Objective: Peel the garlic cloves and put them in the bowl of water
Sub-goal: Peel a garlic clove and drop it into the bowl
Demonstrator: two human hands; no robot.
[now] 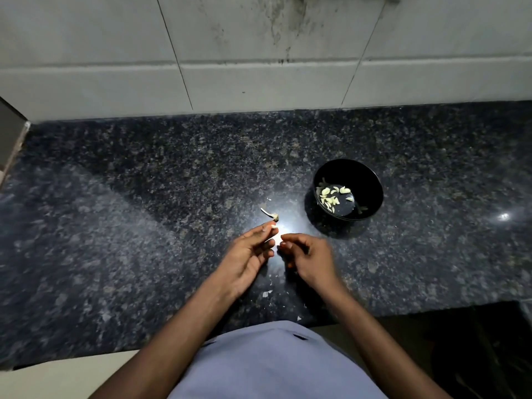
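Note:
A black bowl (370,180) of water stands on the dark granite counter (144,211), right of centre, with several peeled garlic cloves (331,195) floating in it. My left hand (247,254) is below and left of the bowl, pinching a small pale garlic piece (274,226) at its fingertips. Close beside it, my right hand (308,260) has its fingers curled inward; whether it holds anything is hidden. A garlic remnant with a pale stem (270,214) lies on the counter just beyond my left fingertips.
Small bits of garlic skin (267,293) lie scattered on the counter near its front edge. A tiled wall (259,53) rises behind the counter. The counter's front edge steps back at the lower right.

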